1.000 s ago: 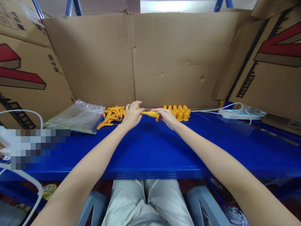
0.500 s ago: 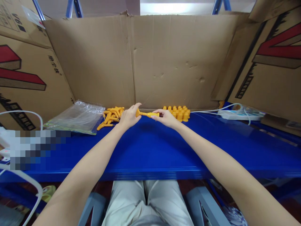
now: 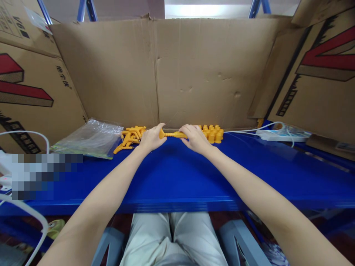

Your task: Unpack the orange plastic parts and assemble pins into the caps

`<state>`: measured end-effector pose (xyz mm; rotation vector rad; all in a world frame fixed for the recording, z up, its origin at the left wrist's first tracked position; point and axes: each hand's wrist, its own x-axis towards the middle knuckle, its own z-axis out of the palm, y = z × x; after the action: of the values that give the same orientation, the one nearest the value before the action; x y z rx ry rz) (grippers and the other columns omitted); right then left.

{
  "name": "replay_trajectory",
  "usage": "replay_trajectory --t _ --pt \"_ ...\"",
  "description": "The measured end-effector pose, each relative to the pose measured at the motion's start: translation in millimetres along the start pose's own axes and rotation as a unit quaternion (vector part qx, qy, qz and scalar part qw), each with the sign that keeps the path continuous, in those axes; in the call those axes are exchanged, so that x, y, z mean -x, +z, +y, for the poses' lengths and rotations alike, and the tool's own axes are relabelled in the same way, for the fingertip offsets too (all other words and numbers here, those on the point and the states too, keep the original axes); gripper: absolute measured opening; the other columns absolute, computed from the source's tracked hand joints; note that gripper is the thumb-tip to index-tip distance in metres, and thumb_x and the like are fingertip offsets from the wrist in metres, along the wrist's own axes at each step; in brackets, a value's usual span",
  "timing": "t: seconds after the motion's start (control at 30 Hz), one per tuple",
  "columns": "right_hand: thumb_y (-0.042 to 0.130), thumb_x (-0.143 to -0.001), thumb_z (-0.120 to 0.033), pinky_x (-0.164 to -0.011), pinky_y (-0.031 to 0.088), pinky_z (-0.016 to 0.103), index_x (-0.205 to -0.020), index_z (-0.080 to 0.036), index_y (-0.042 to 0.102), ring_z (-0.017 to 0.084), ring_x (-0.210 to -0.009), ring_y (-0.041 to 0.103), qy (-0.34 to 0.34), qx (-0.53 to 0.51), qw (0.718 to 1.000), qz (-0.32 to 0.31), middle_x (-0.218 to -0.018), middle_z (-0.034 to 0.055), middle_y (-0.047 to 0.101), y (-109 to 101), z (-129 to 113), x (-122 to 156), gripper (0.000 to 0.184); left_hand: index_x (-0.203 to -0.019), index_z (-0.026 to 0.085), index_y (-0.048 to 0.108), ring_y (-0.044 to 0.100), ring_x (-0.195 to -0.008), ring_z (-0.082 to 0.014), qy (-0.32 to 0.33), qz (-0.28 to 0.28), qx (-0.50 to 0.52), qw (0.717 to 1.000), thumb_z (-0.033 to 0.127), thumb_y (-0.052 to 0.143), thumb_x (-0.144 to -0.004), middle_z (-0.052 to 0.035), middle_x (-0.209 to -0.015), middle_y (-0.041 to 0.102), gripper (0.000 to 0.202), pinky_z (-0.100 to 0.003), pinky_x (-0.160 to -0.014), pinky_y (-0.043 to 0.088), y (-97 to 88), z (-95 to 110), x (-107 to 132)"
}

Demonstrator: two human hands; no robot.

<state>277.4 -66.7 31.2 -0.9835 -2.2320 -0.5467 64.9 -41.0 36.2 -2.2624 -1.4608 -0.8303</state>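
Between my hands, a little above the blue table, is a yellow plastic piece with a ridged, screw-like shaft (image 3: 169,135), lying level. My left hand (image 3: 151,138) is closed round its left end, thumb raised. My right hand (image 3: 196,137) has its fingers over the wider right end and covers most of that part. Beside my left hand lies a heap of yellow branched pieces (image 3: 130,137), some with ridged shafts. Behind and right of my right hand stand several yellow cup-shaped pieces (image 3: 213,133) in rows.
A clear plastic bag (image 3: 91,138) lies at the left of the blue table (image 3: 180,177). Cardboard walls (image 3: 222,70) enclose the back and sides. A white power strip (image 3: 283,135) with cables sits at the right; more white cable hangs at the left.
My right hand has shifted its grip, its fingers now lying over the right end of the yellow piece. My left hand has stayed nearly still.
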Motion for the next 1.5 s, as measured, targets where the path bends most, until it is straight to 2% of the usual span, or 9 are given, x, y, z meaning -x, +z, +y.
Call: replay_trajectory --t 0.2,0.33,0.53,0.8,0.9,1.03,1.27,1.4,1.5 --pt "0.045 -0.093 -0.034 -0.084 0.031 0.035 -0.113 -0.016 0.054 0.025 -0.101 0.056 0.005 -0.028 0.999 -0.028 -0.111 0.0129 0.064 9.8 1.0 1.7 0.029 -0.131 0.021 0.049 0.066 -0.092 -0.0253 0.011 -0.015 -0.022 1.000 0.032 0.056 -0.076 -0.0083 -0.102 0.070 0.057 -0.034 -0.079 0.048 0.8 -0.8 0.5" --pt "0.047 -0.091 -0.031 -0.082 0.030 0.036 -0.108 -0.017 0.056 0.025 -0.098 0.056 0.005 -0.010 0.999 -0.050 -0.106 0.0117 0.066 11.5 1.9 1.2 0.024 -0.133 0.023 0.048 0.066 -0.090 -0.0245 0.011 -0.021 -0.032 0.999 0.033 0.056 -0.075 -0.0072 -0.099 0.071 0.059 -0.033 -0.077 0.048 2.1 -0.7 0.3" --pt "0.048 -0.088 -0.026 -0.079 0.029 0.034 -0.105 -0.017 0.054 0.024 -0.094 0.055 0.006 0.019 0.999 -0.033 -0.103 0.0109 0.064 7.6 1.1 0.5 0.019 -0.137 0.024 0.045 0.067 -0.089 -0.0248 0.005 -0.034 -0.041 0.999 0.035 0.056 -0.076 -0.0072 -0.095 0.072 0.063 -0.034 -0.078 0.049 2.4 0.2 -0.7" --pt "0.041 -0.095 -0.036 -0.081 0.036 0.036 -0.111 -0.016 0.057 0.025 -0.100 0.058 0.025 -0.054 0.996 -0.070 -0.110 0.0130 0.065 11.1 0.8 0.3 0.030 -0.137 0.026 0.047 0.067 -0.084 -0.0251 -0.002 -0.047 -0.059 0.997 0.037 0.056 -0.076 -0.0073 -0.090 0.072 0.064 -0.033 -0.074 0.049 3.4 -2.5 -1.9" --pt "0.044 -0.094 -0.034 -0.080 0.035 0.036 -0.111 -0.015 0.058 0.026 -0.098 0.058 0.029 -0.036 0.995 -0.085 -0.108 0.0129 0.066 12.1 2.7 0.6 0.028 -0.137 0.027 0.048 0.067 -0.082 -0.0245 -0.001 -0.051 -0.067 0.996 0.038 0.056 -0.076 -0.0068 -0.089 0.072 0.063 -0.032 -0.073 0.049 3.1 -1.7 -1.7" --pt "0.050 -0.091 -0.029 -0.079 0.032 0.035 -0.111 -0.017 0.058 0.026 -0.100 0.055 0.016 0.013 0.997 -0.074 -0.107 0.0120 0.065 11.0 4.7 1.3 0.024 -0.136 0.025 0.049 0.068 -0.081 -0.0254 -0.012 -0.056 -0.066 0.996 0.038 0.055 -0.076 -0.0076 -0.087 0.073 0.062 -0.034 -0.072 0.050 1.2 0.5 -1.9" --pt "0.049 -0.088 -0.022 -0.078 0.028 0.035 -0.104 -0.017 0.055 0.025 -0.095 0.053 0.014 0.051 0.998 -0.043 -0.103 0.0113 0.064 8.7 3.7 1.1 0.018 -0.120 0.027 0.064 0.068 -0.087 -0.0265 -0.013 -0.060 -0.046 0.997 0.033 0.052 -0.080 -0.0087 -0.094 0.073 0.042 -0.037 -0.077 0.051 -0.9 5.7 -2.7" --pt "0.046 -0.086 -0.017 -0.076 0.029 0.033 -0.102 -0.017 0.052 0.024 -0.091 0.056 0.030 0.032 0.998 -0.046 -0.100 0.0098 0.065 9.0 3.9 0.8 0.017 -0.116 0.026 0.067 0.068 -0.087 -0.0250 0.000 -0.059 -0.033 0.998 0.031 0.051 -0.081 -0.0080 -0.095 0.073 0.039 -0.036 -0.078 0.051 -0.3 7.2 -2.4" --pt "0.047 -0.088 -0.022 -0.075 0.032 0.033 -0.104 -0.017 0.051 0.024 -0.091 0.058 0.041 0.005 0.998 -0.056 -0.099 0.0106 0.066 9.0 4.1 0.8 0.017 -0.113 0.025 0.068 0.068 -0.087 -0.0245 0.004 -0.064 -0.034 0.997 0.031 0.051 -0.081 -0.0074 -0.093 0.074 0.036 -0.035 -0.077 0.051 -0.5 6.9 -2.3"
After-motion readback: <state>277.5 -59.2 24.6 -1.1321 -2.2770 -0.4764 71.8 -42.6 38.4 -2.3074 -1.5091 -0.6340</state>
